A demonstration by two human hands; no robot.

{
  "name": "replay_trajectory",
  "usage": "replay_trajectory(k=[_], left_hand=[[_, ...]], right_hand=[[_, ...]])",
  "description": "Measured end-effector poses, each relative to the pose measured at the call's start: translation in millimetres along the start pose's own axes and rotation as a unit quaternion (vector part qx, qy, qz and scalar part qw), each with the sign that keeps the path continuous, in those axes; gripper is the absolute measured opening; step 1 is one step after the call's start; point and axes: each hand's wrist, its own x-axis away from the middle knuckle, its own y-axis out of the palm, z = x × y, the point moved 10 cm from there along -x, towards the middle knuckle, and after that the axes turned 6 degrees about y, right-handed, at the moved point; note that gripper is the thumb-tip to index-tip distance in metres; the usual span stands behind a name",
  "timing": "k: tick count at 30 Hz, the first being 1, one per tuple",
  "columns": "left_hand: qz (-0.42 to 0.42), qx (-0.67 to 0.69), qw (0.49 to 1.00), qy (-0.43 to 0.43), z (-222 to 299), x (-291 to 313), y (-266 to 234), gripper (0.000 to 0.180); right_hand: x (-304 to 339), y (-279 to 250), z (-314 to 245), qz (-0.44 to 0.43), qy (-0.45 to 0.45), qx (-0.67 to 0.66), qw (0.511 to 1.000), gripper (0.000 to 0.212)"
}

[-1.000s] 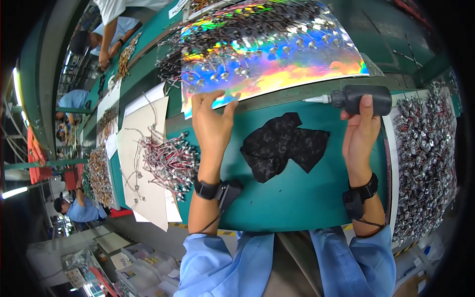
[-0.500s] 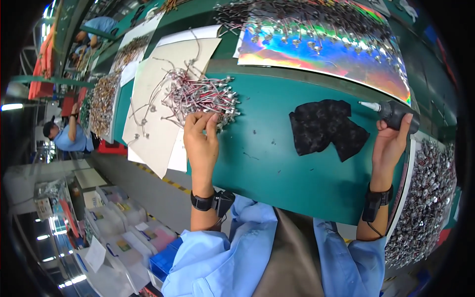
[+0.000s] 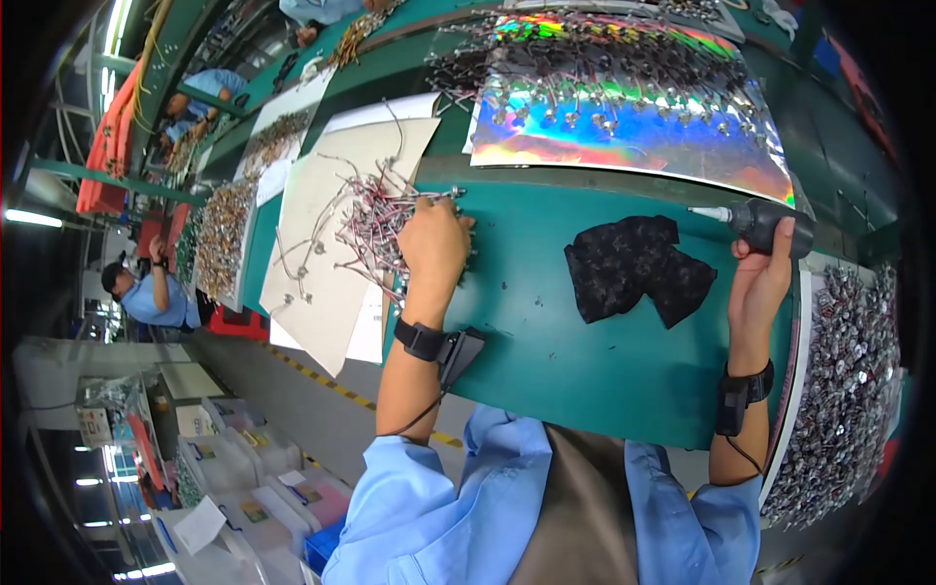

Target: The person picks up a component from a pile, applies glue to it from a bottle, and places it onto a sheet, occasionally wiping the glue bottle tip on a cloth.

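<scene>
A pile of small metal parts with red and dark wire leads point(image 3: 375, 219) lies at the left of the green mat. My left hand point(image 3: 436, 239) is on its right side, fingers curled down into it. The fingertips are hidden, so what they grip cannot be made out. Over at the right, my right hand point(image 3: 759, 288) holds a dark squeeze bottle point(image 3: 770, 227) almost level, its pale pointed nozzle point(image 3: 710, 213) facing left. Between the hands, a crumpled black cloth point(image 3: 634, 268) rests on the mat.
Under the pile lie beige cardboard sheets point(image 3: 327, 331). A shiny rainbow-coloured board point(image 3: 546, 146) bearing rows of wired parts is at the back. A tray heaped with metal parts point(image 3: 838, 390) stands at right. Plastic bins point(image 3: 263, 517) are lower left; co-workers point(image 3: 161, 297) sit beyond.
My left hand has moved forward and right, turning from a raised pinch at the pile's near edge to reaching into it. My right hand still holds the bottle. The view has shifted slightly.
</scene>
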Motion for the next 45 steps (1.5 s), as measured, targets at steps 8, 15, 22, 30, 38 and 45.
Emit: replay_trajectory(k=[8,15,22,30,38,45], left_hand=[[-0.003,0.487,0.853,-0.187,-64.2,19.9,-9.5,0.027],[0.334,0.639,0.675,-0.155,-124.8,56.5,-124.3,0.030],[0.523,0.556,0.640,-0.085,-112.7,87.9,-184.9,0.026],[0.263,0.759,0.557,-0.211,-33.8,64.5,-32.2,0.025],[0.079,0.843,0.474,-0.240,55.0,66.5,36.6,0.028],[-0.036,0.847,0.491,-0.199,106.1,54.6,50.7,0.026]], right_hand=[[2.2,-2.0,-6.7,0.007,-0.006,-0.001,1.000,0.028],[1.1,1.5,-6.3,0.008,0.000,-0.004,1.000,0.028],[-1.9,-0.1,-1.7,0.009,0.007,-0.008,1.000,0.029],[0.4,5.9,9.9,-0.020,0.033,-0.008,0.999,0.032],[4.2,6.8,7.7,-0.018,0.023,-0.014,0.999,0.033],[20.7,16.3,10.5,-0.039,0.020,-0.002,0.999,0.045]])
